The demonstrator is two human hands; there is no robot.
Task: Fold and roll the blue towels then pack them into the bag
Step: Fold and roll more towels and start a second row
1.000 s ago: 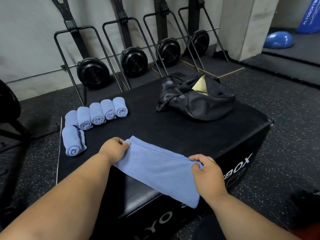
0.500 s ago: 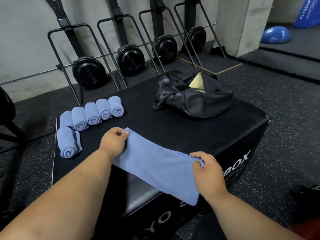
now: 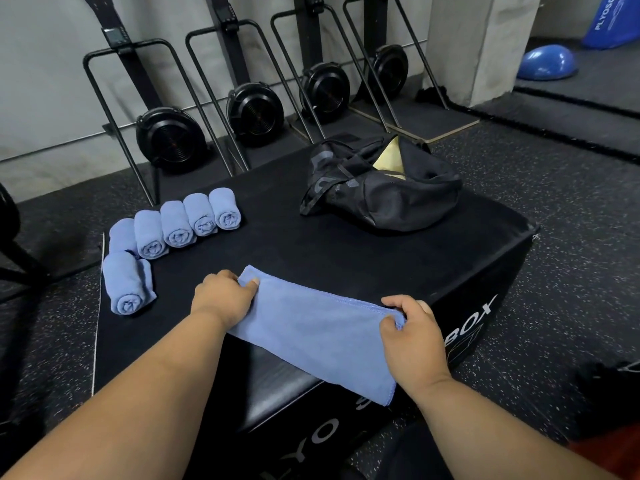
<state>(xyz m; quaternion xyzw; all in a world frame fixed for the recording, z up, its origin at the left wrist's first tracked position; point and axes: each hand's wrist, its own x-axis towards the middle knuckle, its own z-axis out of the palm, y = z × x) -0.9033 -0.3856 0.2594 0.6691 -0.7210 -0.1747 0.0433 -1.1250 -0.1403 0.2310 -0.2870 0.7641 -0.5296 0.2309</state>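
Observation:
A folded blue towel (image 3: 318, 334) lies as a long strip across the near edge of the black plyo box (image 3: 284, 258), its near end hanging over the front. My left hand (image 3: 223, 296) pinches its far left corner, and my right hand (image 3: 412, 334) pinches its far right corner. Several rolled blue towels (image 3: 180, 225) lie in a row at the box's back left, with one more roll (image 3: 126, 284) in front of them. A black bag (image 3: 377, 188) sits open at the back right, yellow lining showing inside.
Black fan-wheel machines on metal frames (image 3: 169, 133) line the wall behind the box. A grey pillar (image 3: 481, 46) and a blue half-ball (image 3: 547, 65) stand at the far right. Speckled rubber floor (image 3: 571, 202) surrounds the box.
Both hands have kept hold of the towel's far corners. The far edge has slid slightly nearer, and the fingers have curled tighter round the corners.

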